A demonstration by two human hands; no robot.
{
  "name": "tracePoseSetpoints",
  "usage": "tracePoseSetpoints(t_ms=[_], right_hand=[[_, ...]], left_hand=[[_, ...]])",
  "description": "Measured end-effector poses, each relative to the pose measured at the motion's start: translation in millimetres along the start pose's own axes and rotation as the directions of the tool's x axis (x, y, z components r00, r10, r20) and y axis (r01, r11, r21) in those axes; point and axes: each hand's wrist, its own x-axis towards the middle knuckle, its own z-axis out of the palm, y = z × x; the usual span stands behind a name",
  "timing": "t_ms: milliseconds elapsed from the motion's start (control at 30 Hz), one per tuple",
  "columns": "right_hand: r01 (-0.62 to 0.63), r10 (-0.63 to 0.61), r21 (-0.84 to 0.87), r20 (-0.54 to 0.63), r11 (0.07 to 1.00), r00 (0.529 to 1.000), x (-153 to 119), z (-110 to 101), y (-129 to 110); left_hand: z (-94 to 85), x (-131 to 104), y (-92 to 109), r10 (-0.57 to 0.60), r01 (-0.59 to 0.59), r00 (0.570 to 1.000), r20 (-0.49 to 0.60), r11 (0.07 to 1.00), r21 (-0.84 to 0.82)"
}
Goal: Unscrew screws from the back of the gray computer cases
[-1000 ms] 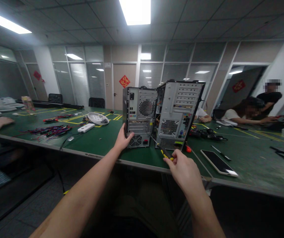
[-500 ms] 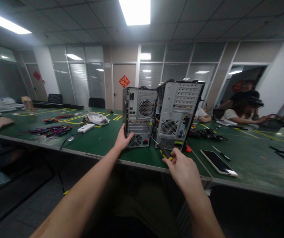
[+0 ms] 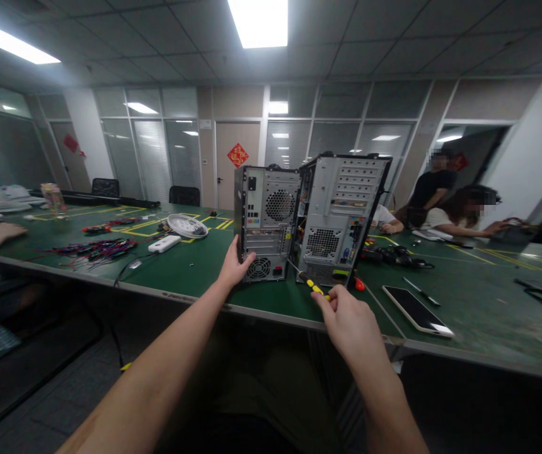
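Observation:
Two computer towers stand side by side on the green table, rear panels facing me: a smaller one [image 3: 262,236] and a taller one [image 3: 322,211]. My left hand [image 3: 234,268] grips the lower left edge of the smaller tower, thumb on the back panel and the other fingers mostly hidden along its side. Between thumb and fingers, my right hand [image 3: 346,309] is closed on the handle end of a black and yellow screwdriver [image 3: 309,284]. Its thin shaft points up and left to the lower right edge of the smaller tower. What the tip touches is too small to make out.
To the right lie a phone [image 3: 415,310], a pen [image 3: 421,292] and black cables [image 3: 398,257]. On the left are a wire bundle [image 3: 96,251], a white power strip [image 3: 164,244] and a round white grille [image 3: 187,226]. Other people sit at both sides.
The screwdriver has turned about its length in my right hand, so more yellow on its handle faces me. My left hand and both towers stay put. A standing person in the background moved left.

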Motion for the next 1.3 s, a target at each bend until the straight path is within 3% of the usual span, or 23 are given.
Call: tracePoseSetpoints(t_ms=[400,567,1033,1300], right_hand=[[0.038,-0.039,-0.059,-0.006,0.997,0.999,-2.0,0.9,2.2],[0.046,-0.046,0.005,-0.066,0.999,0.997,-2.8,1.1,4.0],[-0.034,0.046,0.213,-0.051,0.976,0.998,-0.3,-0.2,5.3],[0.020,-0.008,0.147,-0.080,0.989,0.997,-0.7,2.5,4.7]], left_hand=[[-0.1,0.1,-2.5,0.004,-0.004,1.000,0.000,1.000,-0.003],[0.9,0.3,-2.4,0.007,-0.007,1.000,-0.002,1.000,0.005],[-0.4,0.3,-4.7,0.014,-0.014,1.000,0.008,1.000,0.010],[-0.5,-0.1,0.6,0.007,-0.007,1.000,0.002,1.000,0.007]])
